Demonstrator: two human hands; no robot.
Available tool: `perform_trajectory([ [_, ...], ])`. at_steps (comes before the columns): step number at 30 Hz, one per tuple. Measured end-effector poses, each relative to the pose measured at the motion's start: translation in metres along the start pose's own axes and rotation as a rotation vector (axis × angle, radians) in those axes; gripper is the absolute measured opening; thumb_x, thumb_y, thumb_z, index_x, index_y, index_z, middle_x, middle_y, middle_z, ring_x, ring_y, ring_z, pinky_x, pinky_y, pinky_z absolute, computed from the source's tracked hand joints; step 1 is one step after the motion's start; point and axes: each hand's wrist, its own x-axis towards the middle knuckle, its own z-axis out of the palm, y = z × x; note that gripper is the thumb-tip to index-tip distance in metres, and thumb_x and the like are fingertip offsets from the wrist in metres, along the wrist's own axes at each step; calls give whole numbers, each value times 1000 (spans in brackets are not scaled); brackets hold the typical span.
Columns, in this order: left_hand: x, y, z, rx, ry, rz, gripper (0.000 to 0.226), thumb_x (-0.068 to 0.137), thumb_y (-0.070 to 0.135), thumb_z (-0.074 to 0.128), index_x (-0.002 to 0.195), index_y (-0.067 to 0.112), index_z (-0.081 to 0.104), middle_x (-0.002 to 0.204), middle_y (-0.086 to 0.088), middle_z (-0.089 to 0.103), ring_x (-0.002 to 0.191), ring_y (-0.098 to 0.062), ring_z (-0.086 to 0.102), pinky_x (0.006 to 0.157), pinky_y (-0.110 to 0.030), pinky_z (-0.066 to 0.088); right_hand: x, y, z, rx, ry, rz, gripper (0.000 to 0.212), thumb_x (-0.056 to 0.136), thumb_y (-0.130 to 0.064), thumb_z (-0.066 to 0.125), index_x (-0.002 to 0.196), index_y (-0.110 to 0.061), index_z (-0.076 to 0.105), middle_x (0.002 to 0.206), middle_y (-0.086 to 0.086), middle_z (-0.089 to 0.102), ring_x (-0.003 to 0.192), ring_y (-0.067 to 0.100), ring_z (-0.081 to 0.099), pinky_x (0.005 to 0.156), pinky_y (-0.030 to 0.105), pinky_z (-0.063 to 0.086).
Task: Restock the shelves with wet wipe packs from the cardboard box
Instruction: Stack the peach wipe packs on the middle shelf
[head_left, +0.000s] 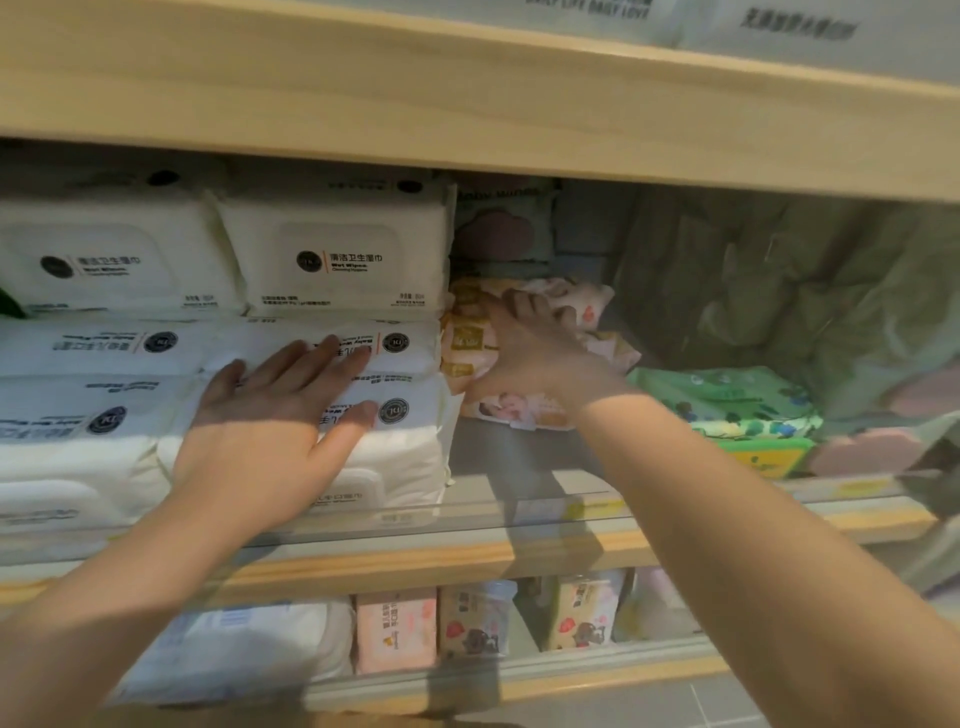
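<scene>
White wet wipe packs (332, 260) are stacked along the left of the middle shelf. My left hand (270, 415) lies flat with spread fingers on the front white pack (410, 447) of that stack. Deeper in the shelf, my right hand (524, 348) rests on a pile of small yellow and pink wipe packs (467, 332), fingers reaching over a pink-patterned pack (576, 306). Whether the fingers curl round a pack is hidden by the back of the hand. The cardboard box is out of view.
A green wipe pack (727, 400) lies right of the pile, with pinkish packs (872, 447) at the far right. A clear lip (467, 519) runs along the shelf front. The wooden shelf above (467, 104) hangs low. Small packs (395, 634) stand on the lower shelf.
</scene>
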Motion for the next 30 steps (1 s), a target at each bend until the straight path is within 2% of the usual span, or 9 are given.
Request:
perform_trajectory([
  [3,-1,-2,0,-4,15,-6,75,72,69,-4,142,51,11,154,20,13,142,-6,14,115,-37,10,7,16,-11,258,-87,48,85,70,-82,45,144,-48,19,158,-5,8,145,26,5,110,52,11],
  [5,0,-1,2,-7,21,-5,74,72,69,-3,143,50,13,153,19,15,142,-7,15,115,-38,11,9,21,-3,167,-23,132,67,87,-72,20,147,-43,17,160,1,5,146,26,1,111,54,7],
  [7,-1,-1,3,-13,34,-4,74,73,68,-2,143,50,15,153,19,17,142,-7,16,115,-39,11,7,17,7,78,42,197,60,94,-58,16,149,-34,16,159,8,5,146,26,1,112,55,7],
  [14,0,-1,5,-17,53,-7,74,74,68,1,143,48,20,153,18,20,141,-9,19,114,-39,13,5,-11,8,55,145,304,51,98,-42,19,141,-20,35,151,15,27,139,32,17,105,53,15],
  [17,0,-1,4,-24,44,-15,74,73,67,2,142,47,21,152,18,21,141,-10,20,114,-39,14,1,-14,6,55,160,291,50,99,-41,20,141,-21,37,151,15,26,139,30,15,104,49,17],
  [20,-1,0,3,-7,34,-15,75,73,67,0,143,47,19,153,18,19,141,-9,18,114,-39,13,-6,-2,2,135,92,211,53,97,-50,23,146,-30,29,156,9,19,142,29,11,108,52,12],
  [23,-1,0,1,-3,16,-9,77,71,67,-3,143,48,16,154,18,16,142,-8,15,114,-38,11,-24,3,3,148,33,65,69,87,-58,43,148,-35,21,159,0,8,145,25,5,111,57,0],
  [25,-2,0,1,-3,10,-7,78,70,67,-5,144,48,14,154,18,14,142,-8,14,114,-38,11,-34,3,7,111,19,-26,86,77,-51,62,149,-32,18,157,0,13,143,23,9,111,58,-5],
  [30,-2,-1,1,1,1,-1,78,71,67,-5,144,47,14,154,18,13,142,-9,14,114,-39,12,-31,18,-1,169,-49,-113,91,69,-26,76,146,-29,29,151,2,32,139,23,26,116,47,7],
])
